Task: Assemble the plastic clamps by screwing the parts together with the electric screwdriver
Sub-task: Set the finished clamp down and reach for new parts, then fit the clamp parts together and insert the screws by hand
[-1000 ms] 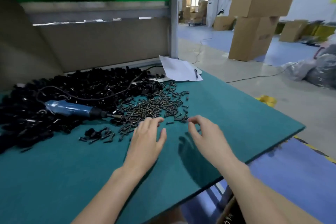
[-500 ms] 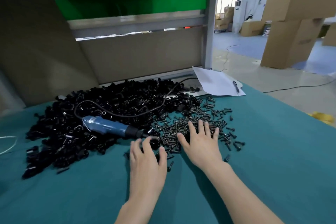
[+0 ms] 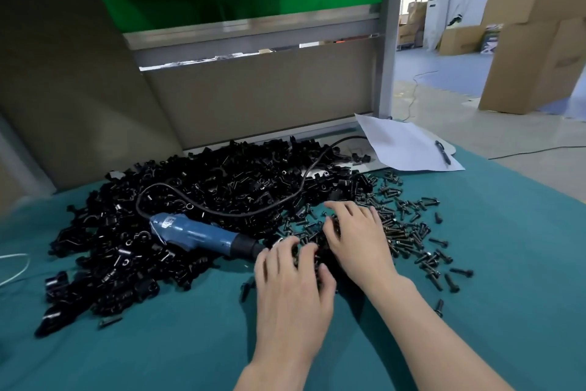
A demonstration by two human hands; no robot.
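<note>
- Left hand (image 3: 291, 289): palm down, fingers spread, tips resting on loose screws (image 3: 409, 232).
- Right hand (image 3: 358, 241): just beside it, flat, fingers spread over the same scatter.
- Electric screwdriver (image 3: 196, 233): lies ungripped, nose just left of the left fingertips, body on the clamp parts (image 3: 222, 181).

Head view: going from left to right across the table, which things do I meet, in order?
white cord → screwdriver → left hand → right hand → pen. The clamp parts and the screws spread too wide to place.
</note>
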